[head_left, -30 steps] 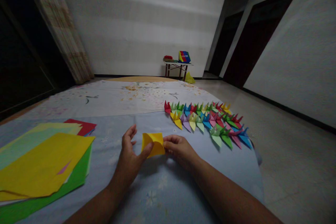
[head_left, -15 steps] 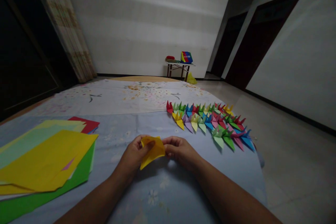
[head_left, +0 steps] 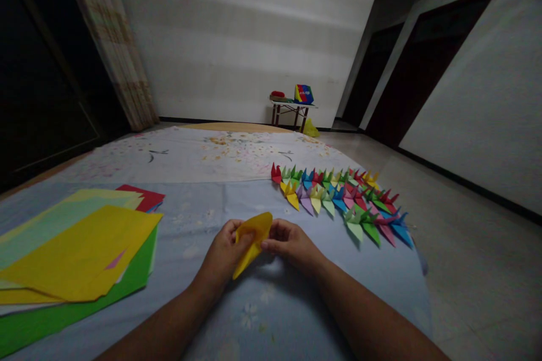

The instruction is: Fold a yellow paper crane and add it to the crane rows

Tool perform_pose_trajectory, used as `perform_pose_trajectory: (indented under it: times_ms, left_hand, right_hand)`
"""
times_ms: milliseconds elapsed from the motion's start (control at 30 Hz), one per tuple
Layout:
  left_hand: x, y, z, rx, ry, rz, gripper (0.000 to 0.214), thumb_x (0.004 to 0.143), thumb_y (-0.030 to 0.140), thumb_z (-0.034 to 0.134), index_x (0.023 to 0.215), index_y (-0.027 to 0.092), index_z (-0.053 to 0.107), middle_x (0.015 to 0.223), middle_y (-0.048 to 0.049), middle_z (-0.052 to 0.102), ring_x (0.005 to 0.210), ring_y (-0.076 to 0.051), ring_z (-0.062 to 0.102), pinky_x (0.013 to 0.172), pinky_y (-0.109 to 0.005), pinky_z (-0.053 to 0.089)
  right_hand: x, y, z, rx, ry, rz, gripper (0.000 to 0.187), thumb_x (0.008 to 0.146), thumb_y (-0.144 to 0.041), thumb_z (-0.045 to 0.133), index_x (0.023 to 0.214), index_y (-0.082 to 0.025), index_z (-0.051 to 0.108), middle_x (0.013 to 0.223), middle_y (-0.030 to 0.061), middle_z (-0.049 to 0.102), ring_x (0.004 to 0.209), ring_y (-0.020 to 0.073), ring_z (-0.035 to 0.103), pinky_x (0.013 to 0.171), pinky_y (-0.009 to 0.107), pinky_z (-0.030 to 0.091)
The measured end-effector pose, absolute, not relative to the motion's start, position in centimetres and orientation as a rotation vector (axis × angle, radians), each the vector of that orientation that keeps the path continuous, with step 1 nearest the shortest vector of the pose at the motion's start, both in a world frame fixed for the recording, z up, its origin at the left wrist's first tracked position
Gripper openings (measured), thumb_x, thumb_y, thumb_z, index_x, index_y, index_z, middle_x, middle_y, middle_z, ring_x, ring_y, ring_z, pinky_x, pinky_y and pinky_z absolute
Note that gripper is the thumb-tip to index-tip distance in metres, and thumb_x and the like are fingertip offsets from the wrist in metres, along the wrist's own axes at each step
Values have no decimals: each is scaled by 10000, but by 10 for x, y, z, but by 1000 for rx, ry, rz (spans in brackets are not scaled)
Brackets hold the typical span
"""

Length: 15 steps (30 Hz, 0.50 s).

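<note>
Beyond the left hand (head_left: 221, 255), cloth (head_left: 212, 200) lies open; paper cranes (head_left: 338, 199) (close-packed) block the right.

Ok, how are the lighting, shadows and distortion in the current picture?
Head view: dim, with faint bands across the wall, the far left nearly black. Head view: soft shadow on the blue cloth below the left hand and right hand. Head view: curtain and dark door slant outward, suggesting wide-angle distortion.

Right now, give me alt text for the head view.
A person's left grip holds a piece of yellow paper above a blue cloth, the right grip at its right edge. Coloured sheets overlap at left; rows of multicoloured paper birds stand at right.
</note>
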<state>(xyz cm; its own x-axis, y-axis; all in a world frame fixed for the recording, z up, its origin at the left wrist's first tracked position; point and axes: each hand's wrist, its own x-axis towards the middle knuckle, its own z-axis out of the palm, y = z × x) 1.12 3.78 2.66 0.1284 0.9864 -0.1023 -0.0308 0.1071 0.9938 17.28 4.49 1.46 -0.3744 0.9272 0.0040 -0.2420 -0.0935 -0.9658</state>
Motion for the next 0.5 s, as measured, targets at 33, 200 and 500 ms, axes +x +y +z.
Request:
perform_pose_trajectory:
  times_ms: [33, 200, 500]
  left_hand:
    - [11, 37, 26, 1174, 1119, 1052, 327, 685, 388, 638, 876, 185, 466, 679, 21, 631, 561, -150, 592, 521, -243, 430]
    - [14, 33, 31, 1188, 1038, 1019, 325, 696, 361, 636, 898, 178, 459, 707, 10, 640, 590, -141, 601, 545, -234, 437]
    - [18, 31, 29, 1127, 932, 1036, 475, 633, 255, 714, 1011, 183, 436, 874, -31, 648, 770, -181, 638, 684, -272, 472]
  right_hand:
    - [173, 45, 15, -842, -1251, 1634, 378, 548, -311, 790, 839, -153, 608, 715, -15, 592, 566, 66, 502, 534, 196, 366]
    - [175, 47, 13, -862, -1272, 1636, 387, 568, -358, 774, 844, -149, 600, 715, -8, 589, 542, 62, 477, 502, 191, 351]
    - [177, 46, 18, -916, -1239, 1595, 369, 605, -394, 740, 821, -135, 591, 693, -3, 594, 507, 59, 471, 489, 190, 365]
